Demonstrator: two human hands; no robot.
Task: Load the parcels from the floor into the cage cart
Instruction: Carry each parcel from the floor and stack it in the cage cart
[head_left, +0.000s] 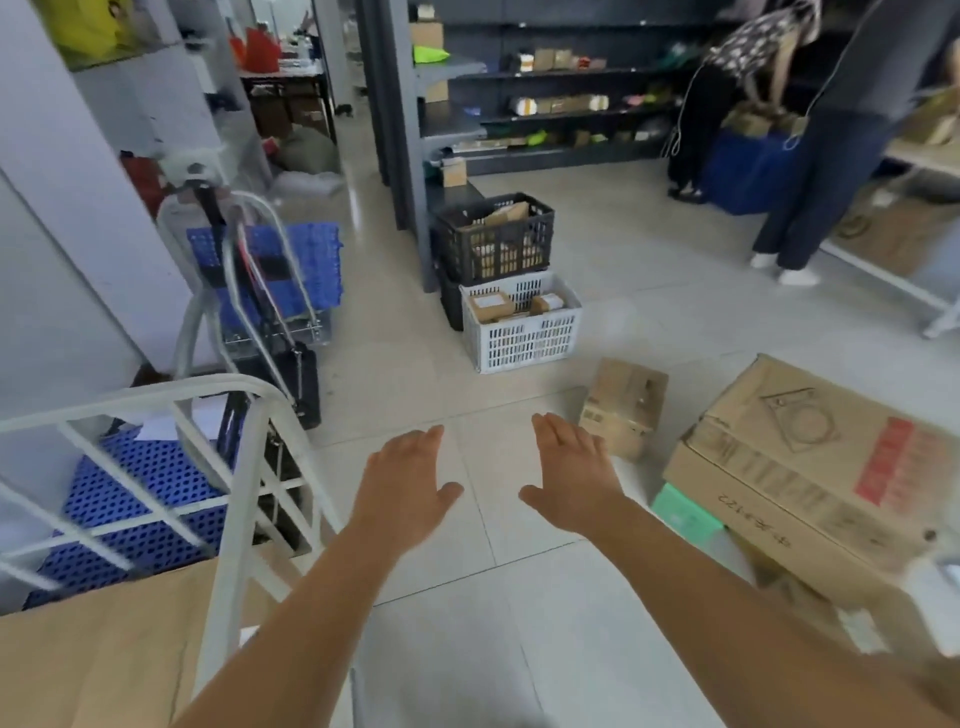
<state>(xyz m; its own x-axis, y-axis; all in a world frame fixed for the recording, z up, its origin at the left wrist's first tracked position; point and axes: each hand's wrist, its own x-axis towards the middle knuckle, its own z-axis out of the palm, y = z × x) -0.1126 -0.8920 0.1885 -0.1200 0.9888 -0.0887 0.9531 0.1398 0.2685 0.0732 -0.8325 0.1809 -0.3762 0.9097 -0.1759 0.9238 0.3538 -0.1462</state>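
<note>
Parcels (810, 467) on floor, hands (488, 478) outstretched, empty

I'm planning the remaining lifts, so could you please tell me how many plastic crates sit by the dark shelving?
2: a black crate stacked above a white crate, both holding small boxes. Another dark one may hide behind them.

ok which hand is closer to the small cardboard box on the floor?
Right. The right hand is open just left of the small cardboard box, fingertips almost level with its near corner. The left hand, also open, is further left over bare floor tiles.
</note>
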